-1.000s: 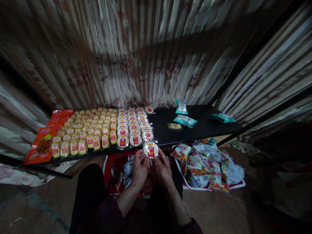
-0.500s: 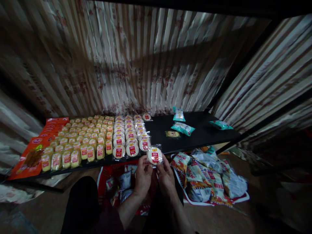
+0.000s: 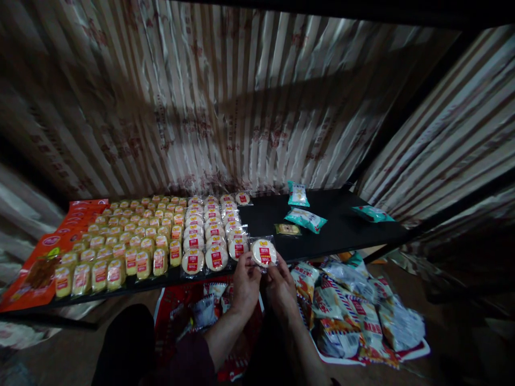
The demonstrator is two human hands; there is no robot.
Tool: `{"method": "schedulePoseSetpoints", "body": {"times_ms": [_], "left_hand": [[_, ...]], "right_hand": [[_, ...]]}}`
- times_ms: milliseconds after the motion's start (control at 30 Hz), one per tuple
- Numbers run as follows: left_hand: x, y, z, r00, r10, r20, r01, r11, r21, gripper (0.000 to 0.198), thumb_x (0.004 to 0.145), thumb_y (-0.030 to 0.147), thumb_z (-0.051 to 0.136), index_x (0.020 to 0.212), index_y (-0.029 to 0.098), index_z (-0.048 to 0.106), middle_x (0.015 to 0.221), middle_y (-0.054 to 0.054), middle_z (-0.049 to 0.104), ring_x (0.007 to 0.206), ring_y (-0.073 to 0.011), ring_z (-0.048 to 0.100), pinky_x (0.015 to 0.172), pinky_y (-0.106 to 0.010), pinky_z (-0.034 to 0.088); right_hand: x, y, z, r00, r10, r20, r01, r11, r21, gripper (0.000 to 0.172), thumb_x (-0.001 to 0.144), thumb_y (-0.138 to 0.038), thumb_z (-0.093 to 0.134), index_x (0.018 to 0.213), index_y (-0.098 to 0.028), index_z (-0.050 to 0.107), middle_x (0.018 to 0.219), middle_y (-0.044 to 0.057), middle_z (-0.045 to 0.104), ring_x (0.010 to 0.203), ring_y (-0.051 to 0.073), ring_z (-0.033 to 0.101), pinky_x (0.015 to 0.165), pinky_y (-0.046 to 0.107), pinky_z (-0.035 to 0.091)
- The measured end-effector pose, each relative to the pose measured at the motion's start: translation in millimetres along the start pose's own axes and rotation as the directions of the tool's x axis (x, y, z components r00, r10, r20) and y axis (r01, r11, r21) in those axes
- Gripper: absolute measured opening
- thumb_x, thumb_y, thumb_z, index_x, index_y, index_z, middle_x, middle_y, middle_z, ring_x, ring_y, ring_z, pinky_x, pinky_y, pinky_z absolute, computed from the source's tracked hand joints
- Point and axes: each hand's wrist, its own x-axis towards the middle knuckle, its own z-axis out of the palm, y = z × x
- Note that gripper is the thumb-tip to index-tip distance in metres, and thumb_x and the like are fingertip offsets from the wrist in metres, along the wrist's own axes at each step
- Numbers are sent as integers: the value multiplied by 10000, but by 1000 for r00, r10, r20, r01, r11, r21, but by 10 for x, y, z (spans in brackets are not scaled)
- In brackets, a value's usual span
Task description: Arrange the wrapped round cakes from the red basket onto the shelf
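From where I stand, the person's left hand and right hand are both closed on one round wrapped biscuit, pinching it by its lower left and lower right edges, the red label facing up toward the wearer. It sits at the front edge of the black shelf, just right of the nearest packet in the rows of round biscuits — whether it touches the shelf is hard to tell in this dim light. Those white rounds overlap in columns running back, with one more packet off to the right at the rear. To their left stand rows of small yellow cakes, then orange bags fanned at the far end. On the right half lie three teal packets, well spread, and a small flat packet near the middle one. Below — in front of the shelf — a red container stands near the knees, and a white-rimmed basket brims with snack bags.
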Motion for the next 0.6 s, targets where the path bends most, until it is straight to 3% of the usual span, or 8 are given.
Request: {"method": "schedulePoseSetpoints", "body": {"times_ms": [133, 333, 600], "left_hand": [[163, 0, 91, 1000, 1, -26, 1, 998, 65, 379, 724, 63, 524, 1070, 213, 565, 979, -51, 651, 857, -164, 629, 794, -288, 492], [412, 162, 241, 1000, -19, -9, 20, 994, 111, 453, 697, 5, 514, 1098, 206, 576, 1072, -68, 637, 922, -163, 621, 864, -288, 473], [665, 352, 402, 999, -38, -16, 41, 976, 212, 488, 735, 10, 488, 1191, 179, 534, 1157, -94, 617, 931, -152, 629, 866, -285, 487]], "right_hand": [[159, -26, 8, 999, 49, -19, -48, 997, 53, 626, 677, -361, 711, 1278, -309, 543, 1004, 2, 720, 876, 191, 672, 744, 286, 546], [492, -116, 73, 998, -17, -63, 19, 999, 29, 607, 614, -341, 739, 1203, -274, 610, 1015, 26, 709, 792, 178, 661, 659, 275, 537], [783, -226, 205, 996, -11, -89, 18, 997, 77, 594, 541, -331, 776, 1118, -253, 653, 909, 2, 696, 709, 117, 608, 621, 222, 487]]}}
